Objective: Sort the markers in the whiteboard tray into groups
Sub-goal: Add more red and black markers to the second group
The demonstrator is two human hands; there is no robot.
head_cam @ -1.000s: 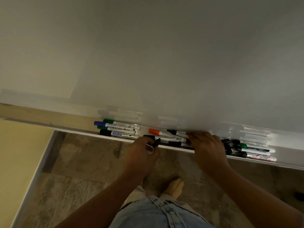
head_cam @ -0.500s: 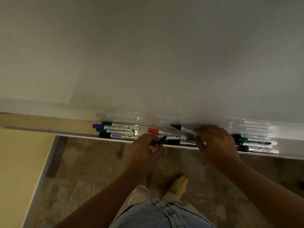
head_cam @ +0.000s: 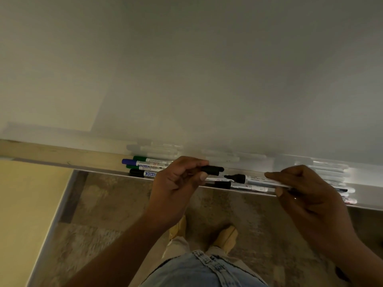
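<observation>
Black marker (head_cam: 257, 180) in right hand (head_cam: 310, 199), cap (head_cam: 212, 170) in left hand (head_cam: 176, 183)

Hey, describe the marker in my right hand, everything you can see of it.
The marker has a slim white barrel, plastic by its look, with small print too blurred to read, a black collar and a bare black nib. It is uncapped. It lies almost level over the tray, nib pointing left. The right hand pinches its rear part between forefinger and thumb. The nib stops just short of the black cap held in the left hand.
</observation>
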